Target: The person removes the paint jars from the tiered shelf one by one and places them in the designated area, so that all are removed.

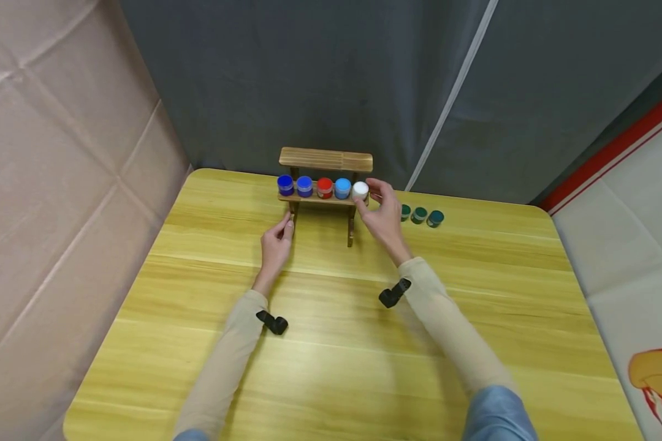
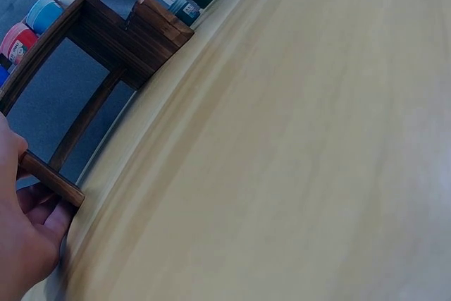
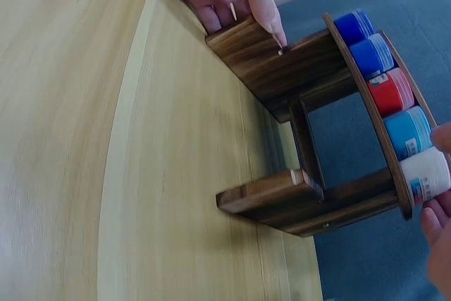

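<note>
A brown wooden two-tier rack point(image 1: 325, 158) stands at the table's far edge. Along its lower shelf sit a dark blue jar point(image 3: 354, 26), a blue jar point(image 3: 372, 55), a red jar point(image 3: 391, 91), a light blue jar point(image 3: 408, 133) and, at the right end, a white jar point(image 3: 425, 174). My right hand point(image 1: 385, 217) holds the white jar between thumb and fingers, its base at the shelf. With my left hand point(image 1: 276, 245) I grip the front of the rack's left side leg point(image 2: 53, 177), thumb on one face and fingers on the other.
Right of the rack, a row of green-lidded jars point(image 1: 418, 215) stands on the wooden table point(image 1: 331, 367), partly behind my right hand. A grey curtain point(image 1: 309, 73) hangs just behind the rack. A pale padded wall point(image 1: 60, 184) runs along the left side.
</note>
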A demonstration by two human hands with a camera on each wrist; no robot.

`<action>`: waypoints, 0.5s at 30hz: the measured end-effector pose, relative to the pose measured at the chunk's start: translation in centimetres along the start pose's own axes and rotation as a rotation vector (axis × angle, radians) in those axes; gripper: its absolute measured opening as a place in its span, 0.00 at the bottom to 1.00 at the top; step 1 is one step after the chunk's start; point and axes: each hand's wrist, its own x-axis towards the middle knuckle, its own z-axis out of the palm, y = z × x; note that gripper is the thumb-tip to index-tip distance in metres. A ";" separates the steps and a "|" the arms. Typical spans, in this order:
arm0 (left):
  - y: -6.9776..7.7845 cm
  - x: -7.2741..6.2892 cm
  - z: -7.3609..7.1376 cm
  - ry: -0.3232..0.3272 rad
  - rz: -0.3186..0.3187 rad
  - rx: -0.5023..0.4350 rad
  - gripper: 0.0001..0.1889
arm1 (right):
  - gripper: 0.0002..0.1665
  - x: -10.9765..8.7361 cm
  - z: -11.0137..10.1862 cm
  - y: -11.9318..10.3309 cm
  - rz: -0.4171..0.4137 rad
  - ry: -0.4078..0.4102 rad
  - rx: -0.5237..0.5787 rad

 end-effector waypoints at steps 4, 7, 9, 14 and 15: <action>-0.1 0.1 0.1 0.001 0.003 0.002 0.21 | 0.28 0.0 0.4 0.0 0.004 0.008 -0.001; -0.1 0.1 0.1 0.002 -0.004 0.005 0.21 | 0.27 0.2 0.6 0.1 0.004 0.009 -0.003; -0.1 0.1 0.1 0.003 -0.008 0.005 0.21 | 0.26 0.3 0.7 0.1 0.004 0.005 -0.003; 0.1 0.1 0.0 0.004 -0.011 0.002 0.21 | 0.24 0.6 0.2 -0.1 -0.002 0.035 0.027; 0.1 0.1 0.0 0.004 -0.010 0.003 0.21 | 0.24 0.7 0.1 -0.1 -0.003 0.046 0.031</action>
